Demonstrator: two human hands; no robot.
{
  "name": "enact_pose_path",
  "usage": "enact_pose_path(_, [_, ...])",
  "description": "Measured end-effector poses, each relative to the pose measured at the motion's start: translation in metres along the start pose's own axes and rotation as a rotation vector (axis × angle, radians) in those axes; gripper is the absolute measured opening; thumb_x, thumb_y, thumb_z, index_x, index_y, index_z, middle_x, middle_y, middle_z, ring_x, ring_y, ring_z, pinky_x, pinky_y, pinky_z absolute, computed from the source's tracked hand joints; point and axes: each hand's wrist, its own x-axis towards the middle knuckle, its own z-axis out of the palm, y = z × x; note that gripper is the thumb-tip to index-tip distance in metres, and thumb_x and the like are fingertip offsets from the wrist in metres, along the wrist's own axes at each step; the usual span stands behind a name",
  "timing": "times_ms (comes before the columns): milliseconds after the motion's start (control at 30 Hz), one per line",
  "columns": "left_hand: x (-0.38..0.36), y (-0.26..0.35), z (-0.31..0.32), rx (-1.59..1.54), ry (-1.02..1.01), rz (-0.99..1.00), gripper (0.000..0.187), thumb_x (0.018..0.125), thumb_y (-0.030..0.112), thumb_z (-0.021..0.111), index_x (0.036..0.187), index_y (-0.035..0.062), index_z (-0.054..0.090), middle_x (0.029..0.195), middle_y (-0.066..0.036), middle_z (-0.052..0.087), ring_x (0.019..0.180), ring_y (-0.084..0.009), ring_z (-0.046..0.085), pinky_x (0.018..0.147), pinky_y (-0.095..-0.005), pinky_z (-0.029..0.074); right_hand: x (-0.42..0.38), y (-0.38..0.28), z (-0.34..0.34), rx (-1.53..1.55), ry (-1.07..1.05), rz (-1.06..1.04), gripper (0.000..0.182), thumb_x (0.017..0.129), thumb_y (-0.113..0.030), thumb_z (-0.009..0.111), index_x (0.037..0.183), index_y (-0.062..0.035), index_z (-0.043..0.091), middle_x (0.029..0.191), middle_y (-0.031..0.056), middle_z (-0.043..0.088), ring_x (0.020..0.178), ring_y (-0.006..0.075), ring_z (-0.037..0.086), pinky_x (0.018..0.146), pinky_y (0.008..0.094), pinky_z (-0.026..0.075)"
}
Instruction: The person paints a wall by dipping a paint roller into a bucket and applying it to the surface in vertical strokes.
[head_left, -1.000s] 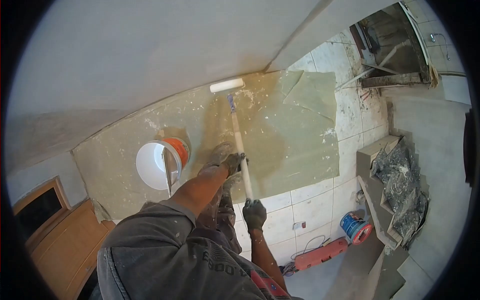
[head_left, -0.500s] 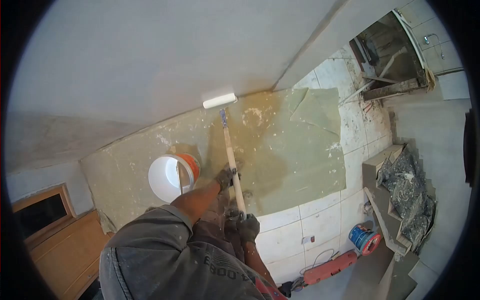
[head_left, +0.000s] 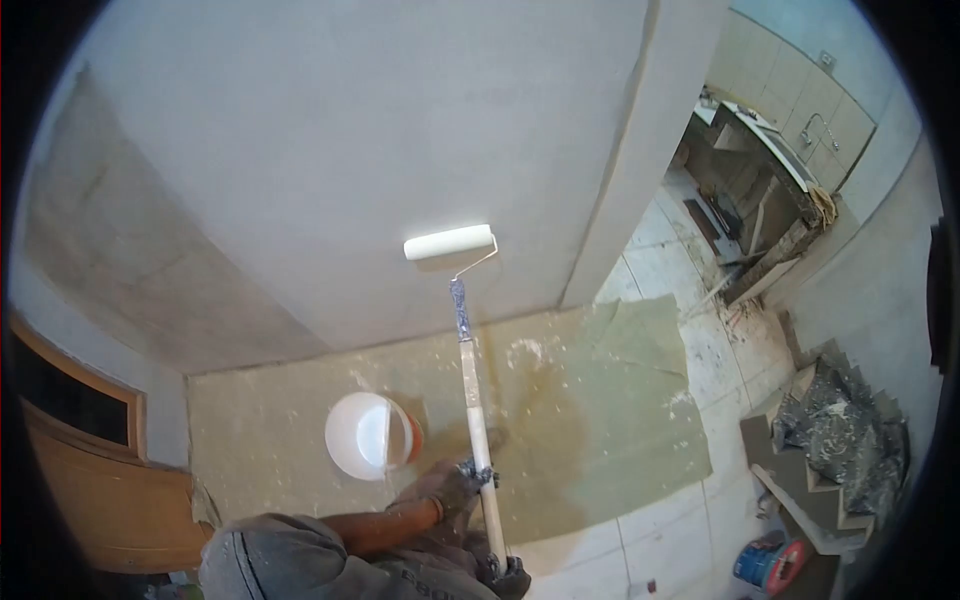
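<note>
Both left hand (head_left: 455, 487) and, looks like, right hand (head_left: 512, 580) have fingers round the stiff pole (head_left: 477, 425). Roller (head_left: 448, 242) beyond them's probably top-heavy, grip wide.

Soft, fairly dim light leaves a faint shadow under the white roller (head_left: 447, 243), while the fisheye view bends lines and blackens the corners.
</note>
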Motion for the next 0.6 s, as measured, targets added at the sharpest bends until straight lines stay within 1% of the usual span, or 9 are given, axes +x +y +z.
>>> enact_pose_path(33, [-0.020, 0.076, 0.032, 0.607, 0.006, -0.013, 0.029, 0.096, 0.023, 0.065, 0.114, 0.0000, 0.062, 0.091, -0.009, 0.074, 0.081, -0.0150, 0.068, 0.073, -0.0320, 0.056, 0.006, 0.007, 0.012, 0.016, 0.046, -0.099, 0.033, 0.085, -0.037, 0.070, 0.095, -0.0064, 0.066, 0.074, 0.0198, 0.067, 0.063, 0.0391, 0.065, 0.056, 0.0473, 0.052])
enact_pose_path(67, [-0.015, 0.062, 0.028, 0.637, 0.025, 0.033, 0.029, 0.096, 0.023, 0.065, 0.114, 0.0000, 0.062, 0.091, -0.009, 0.074, 0.081, -0.0150, 0.068, 0.073, -0.0320, 0.056, 0.009, 0.012, 0.020, 0.030, 0.094, -0.198, 0.032, 0.084, -0.036, 0.070, 0.097, -0.0065, 0.065, 0.077, 0.0197, 0.067, 0.064, 0.0384, 0.065, 0.057, 0.0466, 0.052])
enact_pose_path(133, [-0.004, 0.029, 0.011, 0.275, 0.035, 0.110, 0.032, 0.100, 0.027, 0.060, 0.121, 0.0028, 0.059, 0.101, -0.008, 0.070, 0.090, -0.0164, 0.067, 0.079, -0.0311, 0.056, 0.016, 0.016, 0.030, 0.051, 0.206, -0.387, 0.031, 0.084, -0.033, 0.070, 0.100, -0.0068, 0.065, 0.083, 0.0195, 0.068, 0.065, 0.0370, 0.066, 0.058, 0.0452, 0.053])
enact_pose_path(233, [-0.030, 0.093, 0.035, 0.396, 0.056, 0.263, 0.031, 0.099, 0.027, 0.061, 0.119, 0.0033, 0.060, 0.100, -0.006, 0.070, 0.087, -0.0134, 0.066, 0.077, -0.0311, 0.056, 0.008, 0.035, 0.028, 0.053, 0.381, -0.639, 0.031, 0.083, -0.028, 0.070, 0.105, -0.0072, 0.064, 0.092, 0.0191, 0.070, 0.067, 0.0349, 0.067, 0.059, 0.0432, 0.055])
enact_pose_path(300, [-0.038, 0.125, 0.049, 0.524, 0.148, 0.425, 0.029, 0.099, 0.030, 0.061, 0.103, 0.0015, 0.064, 0.092, -0.008, 0.072, 0.084, -0.0155, 0.067, 0.075, -0.0326, 0.054, 0.035, 0.021, 0.032, 0.126, 0.212, -0.359, 0.038, 0.085, -0.041, 0.071, 0.076, -0.0062, 0.061, 0.064, 0.0201, 0.062, 0.060, 0.0428, 0.063, 0.054, 0.0488, 0.049])
enact_pose_path(367, [-0.046, 0.177, 0.059, 0.650, 0.116, 0.530, 0.033, 0.100, 0.034, 0.059, 0.099, 0.0012, 0.066, 0.088, -0.010, 0.070, 0.082, -0.0150, 0.067, 0.068, -0.0320, 0.055, 0.048, -0.027, 0.006, 0.228, 0.249, -0.437, 0.035, 0.089, -0.034, 0.069, 0.073, -0.0045, 0.060, 0.063, 0.0211, 0.060, 0.059, 0.0436, 0.061, 0.051, 0.0478, 0.046])
enact_pose_path(400, [-0.025, 0.168, 0.052, 0.737, 0.136, 0.737, 0.032, 0.099, 0.032, 0.061, 0.100, 0.0008, 0.065, 0.091, -0.009, 0.070, 0.079, -0.0153, 0.068, 0.069, -0.0313, 0.057, 0.055, -0.027, 0.002, 0.242, 0.258, -0.436, 0.036, 0.089, -0.035, 0.068, 0.073, -0.0043, 0.060, 0.064, 0.0213, 0.061, 0.060, 0.0440, 0.061, 0.051, 0.0481, 0.047])
enact_pose_path(433, [-0.036, 0.193, 0.067, 0.229, 0.063, 0.495, 0.029, 0.099, 0.029, 0.062, 0.103, 0.0009, 0.064, 0.094, -0.008, 0.070, 0.079, -0.0159, 0.068, 0.069, -0.0313, 0.058, 0.066, -0.038, 0.004, 0.252, 0.273, -0.430, 0.038, 0.090, -0.037, 0.068, 0.073, -0.0041, 0.060, 0.066, 0.0215, 0.062, 0.061, 0.0444, 0.062, 0.052, 0.0484, 0.048])
enact_pose_path(600, [-0.049, 0.275, 0.085, 0.167, -0.038, 0.552, 0.029, 0.099, 0.024, 0.061, 0.116, 0.0007, 0.058, 0.097, -0.010, 0.068, 0.081, -0.0184, 0.067, 0.071, -0.0308, 0.058, 0.063, -0.115, -0.062, 0.311, 0.253, -0.418, 0.045, 0.089, -0.049, 0.066, 0.079, -0.0049, 0.064, 0.073, 0.0211, 0.067, 0.069, 0.0435, 0.066, 0.061, 0.0500, 0.052])
